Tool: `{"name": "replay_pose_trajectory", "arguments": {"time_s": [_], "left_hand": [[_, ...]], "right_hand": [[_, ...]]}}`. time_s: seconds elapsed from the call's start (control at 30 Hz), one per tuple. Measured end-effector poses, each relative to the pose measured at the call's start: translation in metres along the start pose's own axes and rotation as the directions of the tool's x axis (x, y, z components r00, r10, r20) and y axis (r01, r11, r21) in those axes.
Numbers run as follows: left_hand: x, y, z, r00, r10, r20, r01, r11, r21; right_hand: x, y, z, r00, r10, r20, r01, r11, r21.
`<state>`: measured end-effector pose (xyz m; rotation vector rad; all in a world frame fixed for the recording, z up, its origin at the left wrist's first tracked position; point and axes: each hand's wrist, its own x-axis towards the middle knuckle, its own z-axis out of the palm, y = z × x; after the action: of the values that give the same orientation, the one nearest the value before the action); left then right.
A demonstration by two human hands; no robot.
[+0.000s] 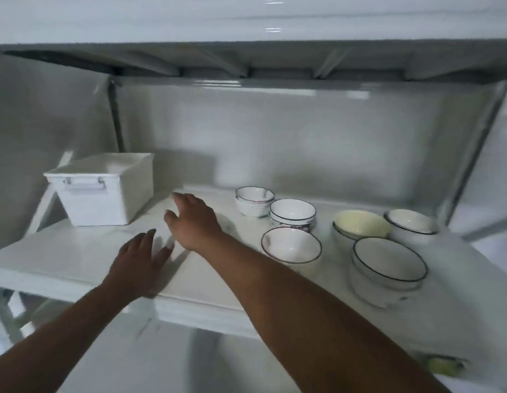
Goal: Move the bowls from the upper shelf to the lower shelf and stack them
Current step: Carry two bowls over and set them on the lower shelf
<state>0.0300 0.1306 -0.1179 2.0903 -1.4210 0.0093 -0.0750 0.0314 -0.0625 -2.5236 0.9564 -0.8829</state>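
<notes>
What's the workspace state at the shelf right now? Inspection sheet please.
Surface: white shelf, bare on its left-centre part.
Job's things: bowls grouped on the right half; small stack at back, second stack, single patterned bowl, cream bowl, white bowl far right, large stack at front.
Clutter: white storage bin at back left.
Grippers: left hand and right hand both open, empty, over the bare shelf, apart from the bowls.
Cables: nothing seen.
Surroundings: white wall behind; another shelf overhead; below mostly hidden, blurred.
</notes>
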Motion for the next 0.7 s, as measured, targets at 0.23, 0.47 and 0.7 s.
{"name": "replay_pose_trajectory", "arguments": {"time_s": [0.23, 0.47, 0.7], "left_hand": [[0.016, 0.082, 0.050, 0.958, 0.161, 0.236, -0.061, 0.922, -0.381], [-0.010, 0.138, 0.068, 0.855, 0.340, 0.393, 0.073, 0.670, -0.739], [-0.020, 0.169, 0.091, 0.896, 0.369, 0.246, -0.041, 0.621, -0.782]], "right_hand": [[-0.046, 0.068, -0.085, 0.940, 0.246, -0.236, -0.286, 0.946, -0.153], [-0.133, 0.114, -0.175, 0.777, 0.390, -0.494, -0.557, 0.791, -0.253], [-0.215, 0.135, -0.222, 0.561, 0.609, -0.560, -0.622, 0.757, 0.200]]}}
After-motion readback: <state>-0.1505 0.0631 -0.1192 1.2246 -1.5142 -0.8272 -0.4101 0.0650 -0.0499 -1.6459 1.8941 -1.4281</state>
